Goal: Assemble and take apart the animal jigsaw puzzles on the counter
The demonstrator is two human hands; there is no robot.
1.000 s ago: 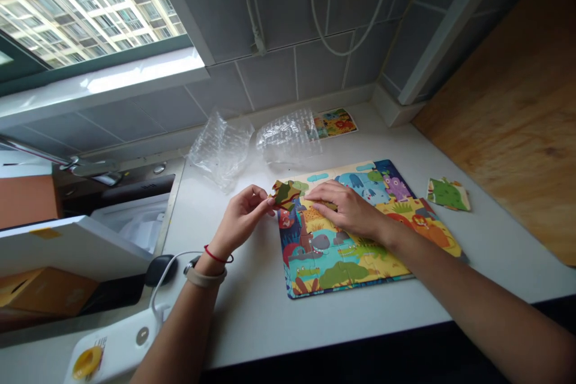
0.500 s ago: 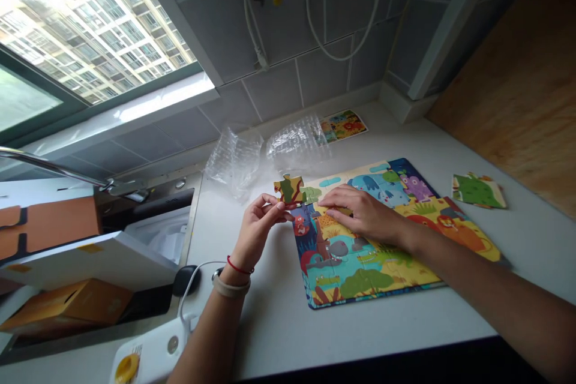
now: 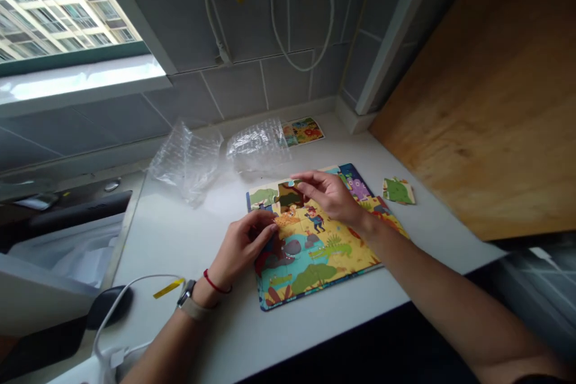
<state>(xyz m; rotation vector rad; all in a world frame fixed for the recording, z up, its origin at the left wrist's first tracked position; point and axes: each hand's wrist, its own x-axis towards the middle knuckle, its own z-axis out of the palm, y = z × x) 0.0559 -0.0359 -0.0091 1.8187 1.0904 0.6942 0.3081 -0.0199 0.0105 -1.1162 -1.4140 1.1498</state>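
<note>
My right hand [image 3: 330,195] pinches a brown and olive-green puzzle piece [image 3: 287,197] between thumb and fingers. The piece is over the upper left part of a colourful animal jigsaw puzzle [image 3: 315,252] lying on the white counter; whether it is seated there I cannot tell. Beside the puzzle's left edge is my left hand [image 3: 247,243], its fingers loosely curled with a gap between thumb and forefinger. Nothing shows in that hand. The puzzle pictures a hippo, crocodiles and a small figure in blue; my right hand and forearm hide part of its right side.
Loose green puzzle pieces [image 3: 398,191] lie right of the puzzle. Crumpled clear plastic wrap [image 3: 186,162] and a picture card [image 3: 306,130] are near the tiled wall. A white cable [image 3: 135,281] runs along the counter's left, by a sink [image 3: 121,234].
The piece that was in my left hand has left it; a similar piece is now in my right hand. My left hand has lowered towards the puzzle's left edge. The view has shifted right.
</note>
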